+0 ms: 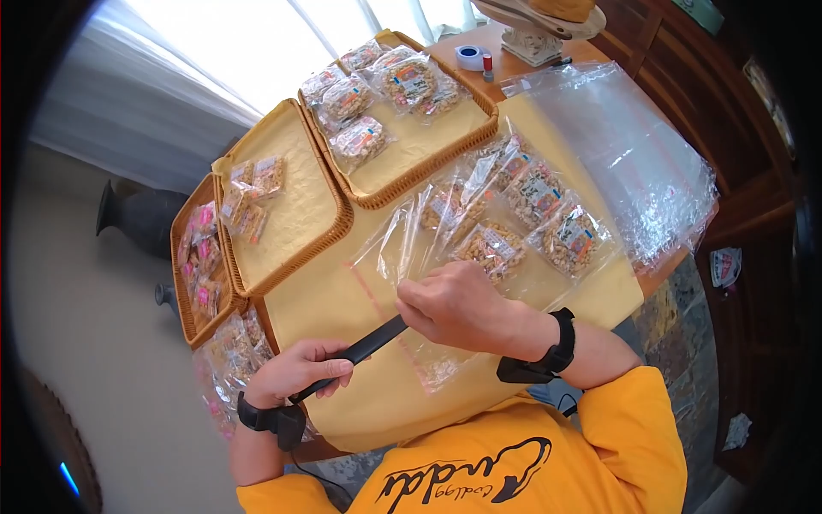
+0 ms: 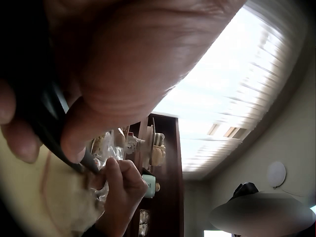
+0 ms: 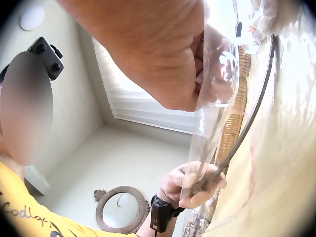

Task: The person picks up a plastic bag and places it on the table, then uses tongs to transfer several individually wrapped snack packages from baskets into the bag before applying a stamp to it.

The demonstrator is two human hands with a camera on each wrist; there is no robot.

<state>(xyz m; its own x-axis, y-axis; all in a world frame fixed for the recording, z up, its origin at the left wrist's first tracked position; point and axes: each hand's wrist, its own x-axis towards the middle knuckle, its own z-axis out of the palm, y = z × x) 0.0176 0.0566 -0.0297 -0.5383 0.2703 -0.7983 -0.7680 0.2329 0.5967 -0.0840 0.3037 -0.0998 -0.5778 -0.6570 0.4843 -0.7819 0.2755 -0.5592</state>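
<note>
My left hand [image 1: 300,370] grips one end of a long, flat black strip [image 1: 372,341], thumb along its top. The strip slants up to the right, and its far end reaches my right hand [image 1: 458,304]. The right hand's fingers are curled and pinch a large clear plastic bag [image 1: 401,236] in the head view. In the right wrist view, the bag's clear film [image 3: 217,74] hangs over the right fingers. Wrapped puffed-grain cakes [image 1: 490,248] lie under and behind the film, just beyond the right hand.
Wicker trays [image 1: 342,224] holding wrapped cakes line the far left. More packs [image 1: 235,347] lie at the table's left edge. Flat clear bags [image 1: 638,163] are stacked at the right, near a tape roll [image 1: 469,57] and a small red-topped bottle [image 1: 488,67]. Yellow paper [image 1: 330,300] covers the table.
</note>
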